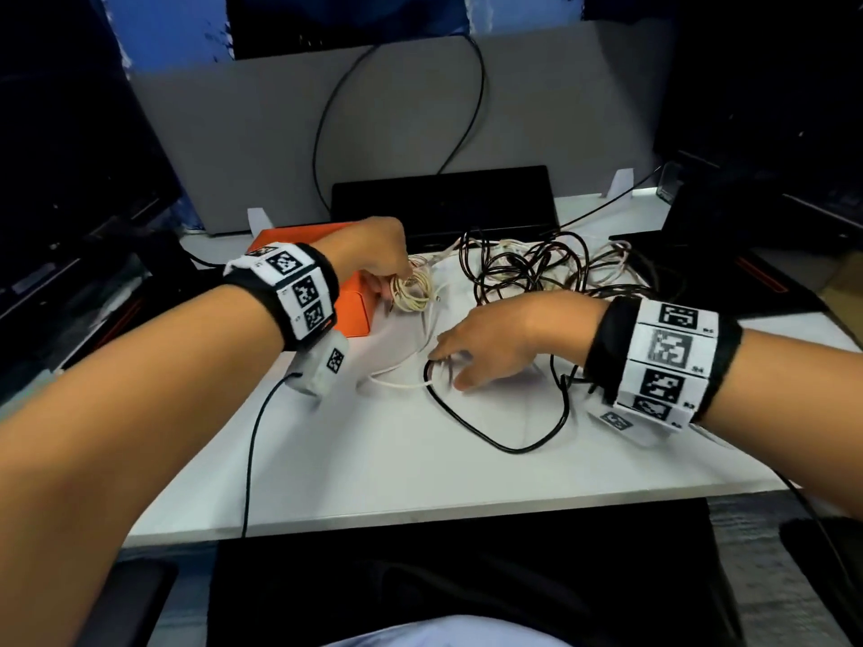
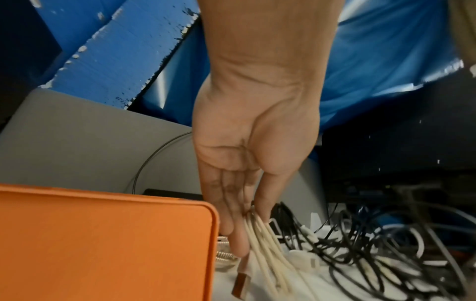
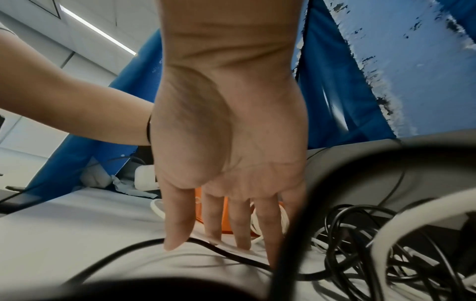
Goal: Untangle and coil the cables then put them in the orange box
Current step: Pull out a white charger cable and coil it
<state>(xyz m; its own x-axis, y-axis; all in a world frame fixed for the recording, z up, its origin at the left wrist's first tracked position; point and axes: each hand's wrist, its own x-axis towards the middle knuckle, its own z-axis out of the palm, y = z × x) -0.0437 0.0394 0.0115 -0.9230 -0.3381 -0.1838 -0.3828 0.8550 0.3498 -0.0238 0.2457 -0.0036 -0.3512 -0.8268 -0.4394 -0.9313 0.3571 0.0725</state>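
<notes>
The left hand (image 2: 247, 154) pinches a coiled white cable (image 1: 413, 288) just right of the orange box (image 1: 357, 304), partly hidden behind the wrist. The right hand (image 1: 502, 336), fingers spread straight, presses a black cable (image 1: 490, 438); its fingertips blur. The tangle (image 1: 551, 266) lies beyond.

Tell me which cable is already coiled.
The cream cable in the left hand, bundled in loops beside the orange box. The black cables and the other white ones lie loose and tangled on the table.
</notes>
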